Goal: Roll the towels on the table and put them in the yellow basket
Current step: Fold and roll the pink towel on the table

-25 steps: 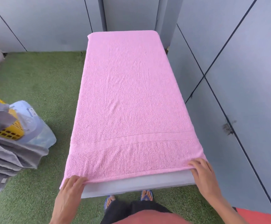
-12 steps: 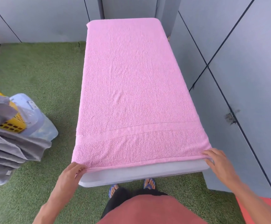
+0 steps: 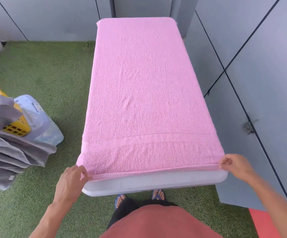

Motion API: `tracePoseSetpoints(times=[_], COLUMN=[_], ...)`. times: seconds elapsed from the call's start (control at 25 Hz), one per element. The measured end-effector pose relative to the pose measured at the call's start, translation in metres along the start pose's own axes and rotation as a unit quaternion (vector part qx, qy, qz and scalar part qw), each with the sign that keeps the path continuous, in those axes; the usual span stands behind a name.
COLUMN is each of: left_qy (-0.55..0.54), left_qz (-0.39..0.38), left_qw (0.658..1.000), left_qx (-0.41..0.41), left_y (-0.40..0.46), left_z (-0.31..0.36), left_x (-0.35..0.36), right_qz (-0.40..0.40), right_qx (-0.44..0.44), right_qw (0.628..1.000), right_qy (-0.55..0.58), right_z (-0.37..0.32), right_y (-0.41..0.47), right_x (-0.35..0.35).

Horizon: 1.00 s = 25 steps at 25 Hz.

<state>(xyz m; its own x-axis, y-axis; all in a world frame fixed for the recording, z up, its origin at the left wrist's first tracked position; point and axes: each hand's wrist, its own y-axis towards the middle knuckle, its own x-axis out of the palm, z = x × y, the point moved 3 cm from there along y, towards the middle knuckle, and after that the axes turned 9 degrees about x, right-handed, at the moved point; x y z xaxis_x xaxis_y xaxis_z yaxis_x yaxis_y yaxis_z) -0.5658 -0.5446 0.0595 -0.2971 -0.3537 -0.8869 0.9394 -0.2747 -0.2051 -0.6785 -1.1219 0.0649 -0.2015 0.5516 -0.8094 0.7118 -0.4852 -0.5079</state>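
A pink towel lies spread flat over the whole white table, reaching its far end. My left hand pinches the towel's near left corner. My right hand pinches the near right corner. Between the two hands the near hem is turned up into a thin fold along the table's front edge. The yellow basket stands on the floor at the far left, mostly hidden by grey cloth.
A stack of folded grey towels lies at the left, with a pale blue plastic-wrapped item beside the basket. Green artificial turf covers the floor. Grey wall panels stand close along the table's right side.
Both hands have closed on the near corners and the hem has been lifted into a narrow fold. The view has shifted a little, so the table sits further right.
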Motion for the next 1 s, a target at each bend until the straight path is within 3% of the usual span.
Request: tracePoseSetpoints(times=[0.16, 0.36, 0.48, 0.56, 0.84, 1.0], left_qy=[0.066, 0.133, 0.095, 0.056, 0.087, 0.038], left_qz=[0.055, 0.074, 0.090, 0.088, 0.055, -0.007], left_qw=[0.996, 0.985, 0.987, 0.991, 0.988, 0.992], left_qx=[0.021, 0.078, 0.088, 0.085, 0.117, 0.118], left_y=[-0.025, -0.034, -0.037, -0.043, -0.028, -0.023], left_z=[0.022, 0.010, 0.009, 0.006, -0.002, -0.012], left_x=[0.013, 0.031, 0.031, 0.034, 0.029, 0.013], right_qz=[0.075, 0.119, 0.113, 0.124, 0.158, 0.097], right_qx=[0.016, -0.062, -0.069, -0.080, -0.094, -0.102], right_qw=[0.997, 0.991, 0.991, 0.988, 0.982, 0.989], right_qy=[0.023, 0.029, -0.018, -0.044, -0.052, -0.055], right_z=[-0.007, -0.008, -0.001, 0.003, -0.007, 0.012], right_y=[-0.016, -0.038, -0.043, -0.043, -0.029, -0.025], right_x=[0.009, 0.029, 0.030, 0.031, 0.027, 0.024])
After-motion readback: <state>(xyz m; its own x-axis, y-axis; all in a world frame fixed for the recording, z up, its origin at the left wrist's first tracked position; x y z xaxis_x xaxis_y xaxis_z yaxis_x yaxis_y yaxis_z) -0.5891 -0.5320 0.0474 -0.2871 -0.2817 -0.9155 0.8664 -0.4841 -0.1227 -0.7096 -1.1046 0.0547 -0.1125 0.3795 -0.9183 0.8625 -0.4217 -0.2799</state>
